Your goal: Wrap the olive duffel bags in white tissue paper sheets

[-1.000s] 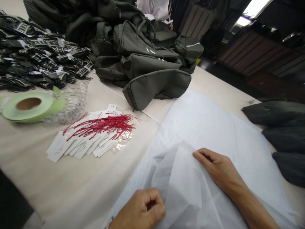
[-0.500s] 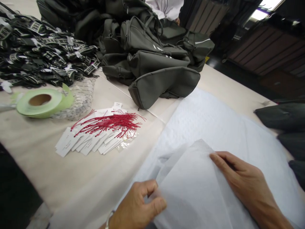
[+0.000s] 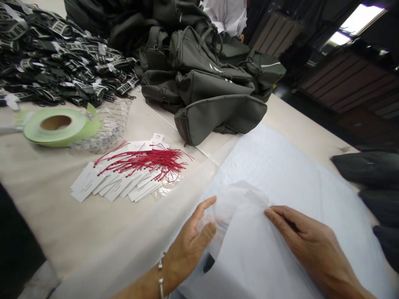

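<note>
- Left fingers (image 3: 207, 234): thumb and index spread apart, gap between them; the rest are behind see-through film, blurred, can't tell whether they grip it.
- Right fingers (image 3: 279, 221): thumb and index pinched together on an edge of the film.
- Translucent film (image 3: 249, 249): creased, between both sets of fingers and running down below them; whether bag or loose sheet, can't tell.
- Small dark patch (image 3: 208, 263): just below the left thumb, beside the film; can't tell what it is.
- Bracelet (image 3: 161, 265): silver, on the wrist behind the left fingers.
- Pale blue sheet (image 3: 271, 162): flat under and beyond the fingers, on the tabletop (image 3: 46, 178).
- White tags (image 3: 116, 189) with red strings (image 3: 156, 160): fanned pile, left of the left fingers.
- Dark folded items (image 3: 368, 166): off to the right of the right fingers, partly cut off by the frame edge.
- Green tape roll (image 3: 75, 128): lying flat, farther left, past the tags; printed clear packet (image 3: 114, 131) just beside it.
- Dark bags (image 3: 218, 118): heaped, straight ahead of the fingers.
- Black lettered straps (image 3: 62, 62): big tangled pile, far left, left of the bags.
- Person in white (image 3: 226, 16): beyond the bags, mostly hidden.
</note>
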Motion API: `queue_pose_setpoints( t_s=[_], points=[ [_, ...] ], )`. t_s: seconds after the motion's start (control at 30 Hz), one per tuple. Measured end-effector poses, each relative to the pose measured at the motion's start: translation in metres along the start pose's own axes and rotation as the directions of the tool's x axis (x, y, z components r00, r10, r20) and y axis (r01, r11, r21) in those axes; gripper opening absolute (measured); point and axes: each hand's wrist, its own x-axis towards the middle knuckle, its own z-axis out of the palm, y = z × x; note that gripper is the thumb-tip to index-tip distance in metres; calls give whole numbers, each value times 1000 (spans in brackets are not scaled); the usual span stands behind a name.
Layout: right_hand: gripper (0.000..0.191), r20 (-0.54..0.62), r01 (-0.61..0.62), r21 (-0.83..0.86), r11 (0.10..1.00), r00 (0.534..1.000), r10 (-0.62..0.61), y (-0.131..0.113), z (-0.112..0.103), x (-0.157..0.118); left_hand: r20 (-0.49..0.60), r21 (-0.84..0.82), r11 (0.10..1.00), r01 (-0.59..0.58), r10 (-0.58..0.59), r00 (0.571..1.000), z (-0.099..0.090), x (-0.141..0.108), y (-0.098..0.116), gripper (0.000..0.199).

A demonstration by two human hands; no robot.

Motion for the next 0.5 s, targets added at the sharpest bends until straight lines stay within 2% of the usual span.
queue_pose_setpoints(
  t_s=[0.1, 0.17, 0.2, 0.27, 0.3, 0.4, 0.5],
  points=[
    [32, -17, -20, 8, 1000, 1000, 20, 3, 2, -2, -8, -89, 988, 124, -125, 992, 3, 6, -8, 69],
    [31, -48, -31, 4, 1000, 998, 31, 4, 0, -3, -24, -11, 993, 121, -121, 992, 1, 1, -17, 67],
    [31, -65, -30, 1, 1000, 997, 30, 2, -2, -5, -7, 61, 994, 87, -87, 996, -1, -4, -21, 59],
    [30, -86, -15, -6, 1000, 996, 14, -2, -8, -8, 103, 182, 983, 0, -19, 995, -8, -19, -29, 37],
    [29, -92, 1, -12, 1000, 996, -2, -6, -12, -9, 174, 200, 979, -32, -3, 985, -10, -27, -32, 34],
    [28, -92, 50, -28, 998, 994, -53, -18, -21, -13, 342, 145, 989, -17, -33, 939, -16, -44, -30, 46],
    [28, -55, 75, -23, 997, 996, -76, -24, -22, -11, 385, 124, 988, 94, -136, 913, -20, -51, -21, 56]
  ],
)
